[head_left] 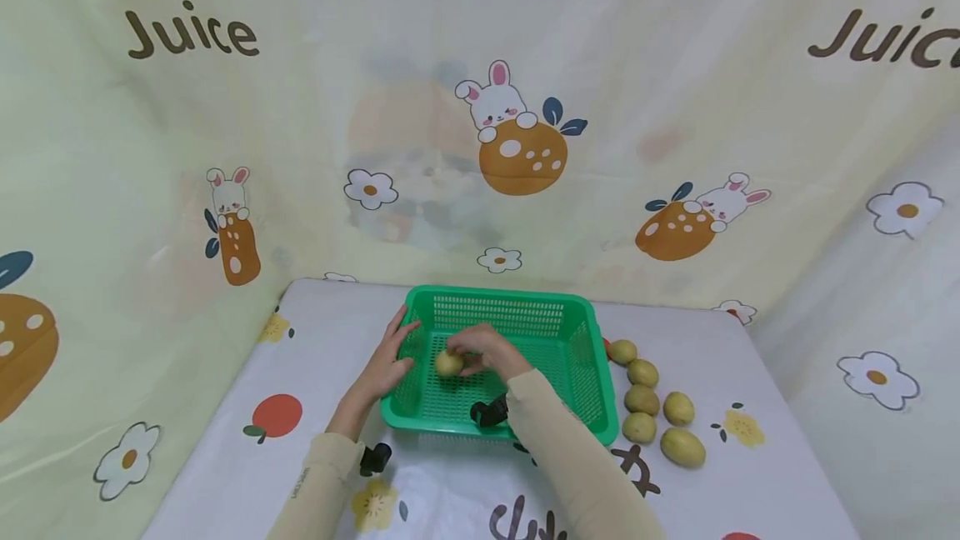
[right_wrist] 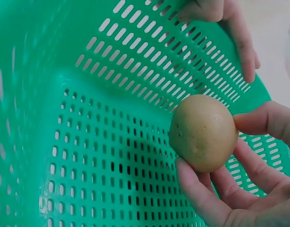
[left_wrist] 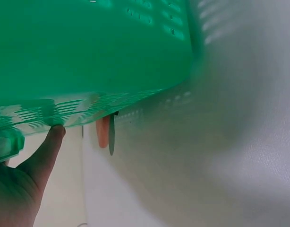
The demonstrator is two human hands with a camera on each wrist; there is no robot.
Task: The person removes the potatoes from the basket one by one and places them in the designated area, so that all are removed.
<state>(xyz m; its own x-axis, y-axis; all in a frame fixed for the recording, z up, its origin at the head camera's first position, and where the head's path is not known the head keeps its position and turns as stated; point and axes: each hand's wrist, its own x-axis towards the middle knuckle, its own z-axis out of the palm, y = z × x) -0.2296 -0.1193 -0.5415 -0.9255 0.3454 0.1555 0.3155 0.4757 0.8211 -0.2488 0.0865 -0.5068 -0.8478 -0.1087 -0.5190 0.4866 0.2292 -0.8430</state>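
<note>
A round yellow-brown potato (right_wrist: 204,132) is pinched between the thumb and fingers of my right hand (head_left: 483,350), low inside a green plastic basket (head_left: 498,425). In the right wrist view the basket's slotted floor and walls surround the potato (head_left: 449,363). My left hand (head_left: 386,365) grips the basket's left rim, with some fingers reaching over to the inside. The left wrist view has the outer side of the basket (left_wrist: 88,56) close up, and a finger of the left hand (left_wrist: 22,189) touches its slotted wall.
Several potatoes (head_left: 642,400) lie on the printed tablecloth (head_left: 337,307) to the right of the basket. A patterned curtain (head_left: 420,232) rises behind the table and along both sides. Black wrist cameras (head_left: 491,412) sit at both wrists.
</note>
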